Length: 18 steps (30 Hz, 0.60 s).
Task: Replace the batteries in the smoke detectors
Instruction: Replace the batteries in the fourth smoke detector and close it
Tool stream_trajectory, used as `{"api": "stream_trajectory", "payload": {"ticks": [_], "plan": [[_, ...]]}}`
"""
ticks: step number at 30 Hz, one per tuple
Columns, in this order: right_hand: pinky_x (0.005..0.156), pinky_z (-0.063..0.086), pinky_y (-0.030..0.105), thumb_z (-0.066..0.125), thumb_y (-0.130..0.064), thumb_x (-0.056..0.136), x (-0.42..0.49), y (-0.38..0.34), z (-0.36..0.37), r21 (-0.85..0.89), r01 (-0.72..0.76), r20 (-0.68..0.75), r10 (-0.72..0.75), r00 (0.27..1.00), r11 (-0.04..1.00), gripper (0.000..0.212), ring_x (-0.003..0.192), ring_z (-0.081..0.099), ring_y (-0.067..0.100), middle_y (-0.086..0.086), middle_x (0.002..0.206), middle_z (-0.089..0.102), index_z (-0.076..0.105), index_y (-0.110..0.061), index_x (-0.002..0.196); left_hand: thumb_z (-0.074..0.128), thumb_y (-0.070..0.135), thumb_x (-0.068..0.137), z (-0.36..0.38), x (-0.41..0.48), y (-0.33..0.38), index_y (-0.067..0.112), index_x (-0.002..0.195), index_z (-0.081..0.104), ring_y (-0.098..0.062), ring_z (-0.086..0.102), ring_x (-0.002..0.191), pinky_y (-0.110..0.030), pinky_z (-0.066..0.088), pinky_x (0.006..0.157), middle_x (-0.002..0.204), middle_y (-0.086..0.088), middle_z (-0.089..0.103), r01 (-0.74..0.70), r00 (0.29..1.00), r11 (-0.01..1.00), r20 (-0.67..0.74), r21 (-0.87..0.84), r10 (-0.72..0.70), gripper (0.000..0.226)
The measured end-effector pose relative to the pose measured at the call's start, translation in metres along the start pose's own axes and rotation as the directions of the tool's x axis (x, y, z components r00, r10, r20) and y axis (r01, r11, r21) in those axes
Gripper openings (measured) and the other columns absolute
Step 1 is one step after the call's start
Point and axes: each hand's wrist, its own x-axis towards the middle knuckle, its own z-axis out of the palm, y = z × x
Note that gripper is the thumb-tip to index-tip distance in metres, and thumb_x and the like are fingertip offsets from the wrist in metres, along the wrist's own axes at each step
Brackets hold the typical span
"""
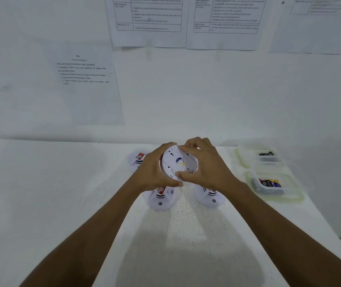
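Note:
I hold a round white smoke detector (178, 162) above the table with its back plate facing me. My left hand (155, 168) grips its left rim, thumb under the lower edge. My right hand (203, 164) grips its right side, fingers curled over the top and thumb on the back plate. Three more white detectors lie on the table: one at the back left (136, 159), one below my left hand (161, 200), one below my right hand (212, 198), each partly hidden by my hands.
Two clear plastic containers stand at the right of the white table (41, 193): the far one (268, 157) and the near one (269, 184) both hold batteries. Printed sheets (86, 79) hang on the white wall behind. The table's right edge runs close to the containers.

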Motion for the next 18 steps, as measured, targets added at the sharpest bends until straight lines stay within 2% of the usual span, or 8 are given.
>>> {"api": "stream_trajectory", "payload": {"ticks": [3, 6, 8, 9, 11, 13, 15, 18], "plan": [[0.094, 0.043, 0.03, 0.075, -0.05, 0.073, 0.003, -0.002, 0.002, -0.009, 0.044, 0.025, -0.044, 0.999, 0.999, 0.076, 0.112, 0.046, 0.009, -0.005, 0.128, 0.056, 0.05, -0.019, 0.138, 0.089, 0.037, 0.047, -0.001, 0.001, -0.005, 0.045, 0.122, 0.046, 0.001, 0.058, 0.108, -0.012, 0.049, 0.087, 0.116, 0.021, 0.06, 0.017, 1.0, 1.0, 0.002, -0.009, -0.017, 0.087], [0.094, 0.042, 0.025, 0.077, -0.042, 0.076, 0.007, -0.006, 0.0, 0.035, 0.027, 0.039, -0.028, 0.999, 0.999, 0.077, 0.117, 0.052, 0.011, -0.007, 0.132, 0.058, 0.043, -0.023, 0.142, 0.09, 0.047, 0.044, -0.001, 0.006, -0.008, 0.021, 0.134, 0.049, 0.0, 0.058, 0.112, -0.032, 0.05, 0.101, 0.125, 0.008, 0.061, 0.038, 0.999, 0.998, -0.012, -0.047, -0.039, 0.102], [0.09, 0.046, 0.026, 0.075, -0.037, 0.078, 0.011, -0.007, 0.001, 0.027, 0.037, 0.037, -0.037, 0.999, 0.999, 0.072, 0.113, 0.057, 0.014, -0.006, 0.13, 0.061, 0.042, -0.025, 0.142, 0.087, 0.059, 0.04, -0.004, 0.009, -0.009, 0.012, 0.137, 0.047, 0.011, 0.056, 0.106, -0.036, 0.044, 0.107, 0.127, 0.006, 0.057, 0.066, 0.998, 0.997, -0.008, -0.05, -0.067, 0.116], [0.088, 0.046, 0.026, 0.075, -0.038, 0.079, 0.012, -0.006, 0.001, 0.021, 0.032, 0.037, -0.033, 0.999, 0.999, 0.071, 0.112, 0.059, 0.015, -0.006, 0.129, 0.062, 0.042, -0.025, 0.141, 0.089, 0.053, 0.043, -0.006, 0.01, -0.01, 0.015, 0.138, 0.046, 0.009, 0.056, 0.107, -0.038, 0.044, 0.107, 0.127, 0.006, 0.057, 0.079, 0.997, 0.996, -0.001, -0.029, -0.079, 0.11], [0.089, 0.046, 0.026, 0.077, -0.044, 0.078, 0.015, -0.005, 0.002, -0.001, 0.005, 0.053, -0.005, 0.999, 1.0, 0.075, 0.112, 0.059, 0.014, -0.008, 0.13, 0.062, 0.041, -0.027, 0.141, 0.09, 0.037, 0.051, -0.007, 0.011, -0.013, 0.02, 0.137, 0.045, -0.01, 0.057, 0.116, -0.04, 0.045, 0.106, 0.13, 0.002, 0.058, 0.08, 0.997, 0.997, -0.009, 0.011, -0.08, 0.098], [0.09, 0.049, 0.031, 0.077, -0.046, 0.077, 0.018, -0.004, 0.007, 0.002, -0.005, 0.056, 0.005, 0.998, 1.0, 0.075, 0.112, 0.06, 0.015, -0.008, 0.13, 0.062, 0.041, -0.028, 0.14, 0.09, 0.03, 0.056, -0.008, 0.011, -0.018, 0.015, 0.138, 0.043, -0.018, 0.054, 0.12, -0.035, 0.044, 0.106, 0.133, -0.004, 0.056, 0.077, 0.997, 0.997, -0.024, 0.026, -0.077, 0.095], [0.091, 0.052, 0.036, 0.077, -0.042, 0.077, 0.022, -0.005, 0.012, 0.03, 0.006, 0.042, -0.008, 0.999, 1.0, 0.071, 0.11, 0.062, 0.018, -0.006, 0.128, 0.064, 0.044, -0.026, 0.138, 0.093, 0.023, 0.058, -0.008, 0.016, -0.024, 0.019, 0.139, 0.043, -0.008, 0.055, 0.115, -0.022, 0.044, 0.101, 0.131, 0.003, 0.057, 0.075, 0.997, 0.997, -0.031, 0.035, -0.074, 0.096], [0.085, 0.056, 0.038, 0.075, -0.031, 0.08, 0.027, -0.005, 0.016, 0.074, 0.037, -0.018, -0.036, 0.999, 0.997, 0.059, 0.101, 0.069, 0.021, -0.002, 0.119, 0.07, 0.05, -0.022, 0.132, 0.093, 0.028, 0.052, -0.014, 0.023, -0.031, 0.032, 0.137, 0.042, 0.008, 0.055, 0.104, -0.006, 0.04, 0.088, 0.122, 0.019, 0.055, 0.081, 0.996, 0.996, -0.031, 0.028, -0.08, 0.099]]}}
